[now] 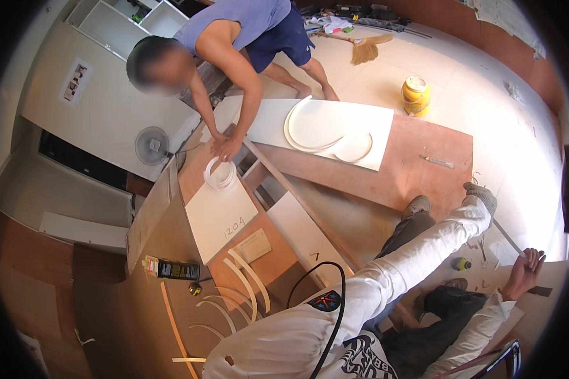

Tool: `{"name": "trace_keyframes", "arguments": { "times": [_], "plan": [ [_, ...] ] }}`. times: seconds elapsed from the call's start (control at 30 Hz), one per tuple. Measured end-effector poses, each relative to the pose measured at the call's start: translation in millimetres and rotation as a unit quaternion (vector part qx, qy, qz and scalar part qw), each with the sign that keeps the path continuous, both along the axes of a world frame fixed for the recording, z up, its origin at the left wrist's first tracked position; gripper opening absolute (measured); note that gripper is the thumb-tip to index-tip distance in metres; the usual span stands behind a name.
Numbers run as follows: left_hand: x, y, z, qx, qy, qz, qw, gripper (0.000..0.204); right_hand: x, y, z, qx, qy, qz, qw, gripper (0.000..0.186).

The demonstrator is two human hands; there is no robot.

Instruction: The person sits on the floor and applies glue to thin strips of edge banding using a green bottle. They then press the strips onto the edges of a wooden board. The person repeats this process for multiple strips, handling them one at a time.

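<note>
Beside the brown panel point(437, 180), gloved left hand point(483, 195), bare right hand point(524, 274), both hands gripping 1 thin strip point(509, 239)

In the right of the frame, the left hand point(482, 194), gloved, is near the upper end of a narrow grey strip point(509, 238); the bare right hand point(526, 273), below it, curls around the strip's lower end. At upper left, a co-worker point(250, 25) leans over, hands point(226, 148) just above a white coil point(220, 183) on a pale panel point(218, 218). Upper centre, curved strips lie on a white panel point(367, 120), partly over a brown board point(439, 132) bearing a slim cutter-like tool point(437, 162). A yellow bucket point(416, 98) stands at upper right, below a broom point(368, 50).
</note>
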State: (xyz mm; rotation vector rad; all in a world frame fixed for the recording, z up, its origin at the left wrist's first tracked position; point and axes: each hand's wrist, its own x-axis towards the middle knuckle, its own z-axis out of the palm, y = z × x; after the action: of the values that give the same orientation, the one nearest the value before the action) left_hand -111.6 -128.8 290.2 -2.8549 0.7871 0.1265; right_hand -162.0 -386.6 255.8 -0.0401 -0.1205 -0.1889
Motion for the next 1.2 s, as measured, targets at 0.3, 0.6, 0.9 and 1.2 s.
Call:
{"name": "trace_keyframes", "arguments": {
  "times": [0.3,0.6,0.9,1.2],
  "plan": [
    [0,-3,-5,-0.031,-0.045,0.009,0.998,0.012,-7,4,1,-0.004,0.032,-0.051,0.998,0.007],
    [3,-1,-6,-0.092,-0.103,0.051,0.989,0.004,-7,-3,-5,-0.027,-0.043,-0.02,0.999,0.004],
    [20,-5,10,-0.117,-0.036,0.124,0.985,0.003,1,9,-7,-0.078,0.0,-0.034,0.996,0.023],
    [7,-35,13,-0.151,-0.087,0.097,0.98,0.007,9,118,35,-0.514,0.308,-0.087,0.796,0.053]
  ]
}}
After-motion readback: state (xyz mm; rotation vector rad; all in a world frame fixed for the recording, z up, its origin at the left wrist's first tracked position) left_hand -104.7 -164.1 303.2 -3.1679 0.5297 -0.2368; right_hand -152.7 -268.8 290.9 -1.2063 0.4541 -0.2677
